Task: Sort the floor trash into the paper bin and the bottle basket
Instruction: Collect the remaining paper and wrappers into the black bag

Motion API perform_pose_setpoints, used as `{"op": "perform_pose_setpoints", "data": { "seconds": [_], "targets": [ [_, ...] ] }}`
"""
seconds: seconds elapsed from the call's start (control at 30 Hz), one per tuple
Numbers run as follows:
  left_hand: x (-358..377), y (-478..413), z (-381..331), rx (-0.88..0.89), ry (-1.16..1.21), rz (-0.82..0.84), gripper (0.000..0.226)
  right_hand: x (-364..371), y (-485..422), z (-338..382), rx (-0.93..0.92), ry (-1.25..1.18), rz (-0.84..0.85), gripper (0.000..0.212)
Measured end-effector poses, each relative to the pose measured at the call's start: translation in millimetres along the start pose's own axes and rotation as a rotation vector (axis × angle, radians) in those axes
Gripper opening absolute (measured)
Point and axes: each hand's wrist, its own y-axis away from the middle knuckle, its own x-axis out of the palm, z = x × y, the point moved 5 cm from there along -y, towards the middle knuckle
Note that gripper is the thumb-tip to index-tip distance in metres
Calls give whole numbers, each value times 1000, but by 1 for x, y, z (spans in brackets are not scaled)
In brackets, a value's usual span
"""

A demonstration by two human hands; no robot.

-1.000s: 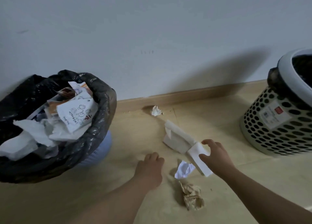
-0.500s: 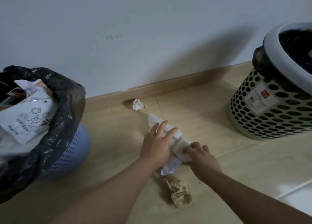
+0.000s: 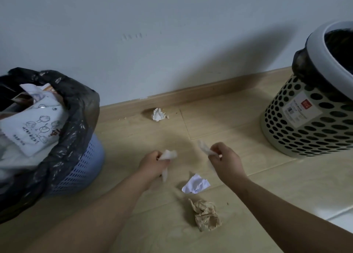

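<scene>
My left hand (image 3: 152, 164) grips a crumpled white paper piece (image 3: 168, 155) above the floor. My right hand (image 3: 226, 160) grips another white paper piece (image 3: 204, 148). Between and below my hands lie a white crumpled paper (image 3: 195, 184) and a brown crumpled paper ball (image 3: 205, 214). A small white paper wad (image 3: 158, 114) sits by the skirting board. The paper bin (image 3: 84, 168), blue with a black bag and heaped with paper, stands at the left. The bottle basket (image 3: 309, 126), beige and perforated with a white rim, stands at the right.
A white wall with a wooden skirting board (image 3: 191, 94) runs behind the wooden floor (image 3: 229, 123). A pale tile edge (image 3: 342, 220) shows at the lower right. Small crumbs lie near the skirting.
Both hands closed on the folded white papers that lay on the floor and lifted them apart, the left one leftward, the right one rightward. The view shifted slightly.
</scene>
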Motion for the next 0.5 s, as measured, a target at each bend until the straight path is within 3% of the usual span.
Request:
{"op": "perform_pose_setpoints", "data": {
  "seconds": [0.1, 0.2, 0.27, 0.33, 0.5],
  "targets": [
    [-10, 11, -13, -249, 587, -33, 20, -3, -1, 42, -131, -128, -125, 13],
    [-19, 19, -44, -251, 828, 80, 11, 8, 1, 75, -230, -183, -97, 16],
    [-22, 25, -61, -166, 851, 231, 21, 19, 4, 91, -294, -200, -43, 19],
    [-24, 28, -70, -56, 796, 267, 24, 27, 8, 99, -327, -229, 6, 21],
    [-38, 20, -47, -31, 723, 2, 22, 27, 15, 81, -273, -230, 126, 31]
  ]
}}
